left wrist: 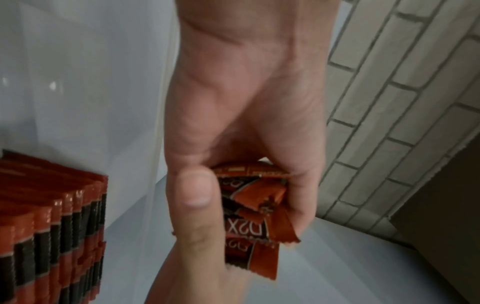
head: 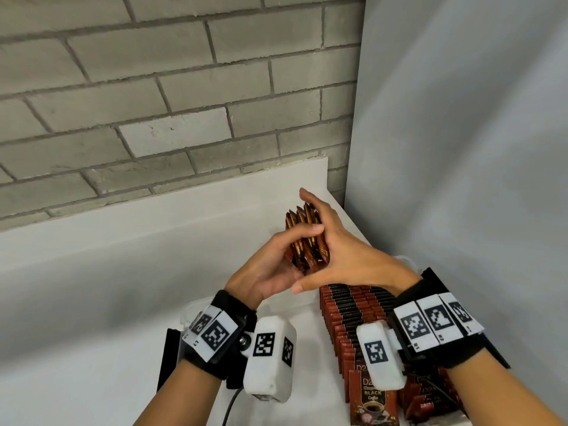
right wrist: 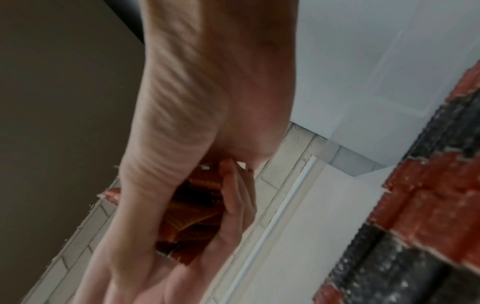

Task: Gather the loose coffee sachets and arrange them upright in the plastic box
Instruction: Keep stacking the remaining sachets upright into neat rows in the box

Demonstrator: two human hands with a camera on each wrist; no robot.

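Observation:
In the head view my left hand (head: pixel 276 259) curls round a fanned bundle of red-and-black coffee sachets (head: pixel 302 238), held above the counter. My right hand (head: pixel 332 244) lies with straight fingers flat against the bundle's right side, thumb stretched out below it. The left wrist view shows the bundle's ends (left wrist: pixel 249 205) pinched under a thumb; in the right wrist view the bundle (right wrist: pixel 192 216) sits between both hands. Beneath my right wrist stands the clear plastic box (head: pixel 407 261), packed with rows of upright sachets (head: pixel 353 315) (left wrist: pixel 52 226) (right wrist: pixel 428 195).
A white counter (head: pixel 123 287) meets a grey brick wall (head: pixel 153 103) behind and a plain grey panel (head: pixel 461 149) on the right. One sachet (head: pixel 372 401) faces front at the box's near end. A black cable (head: pixel 229 407) runs below my left wrist.

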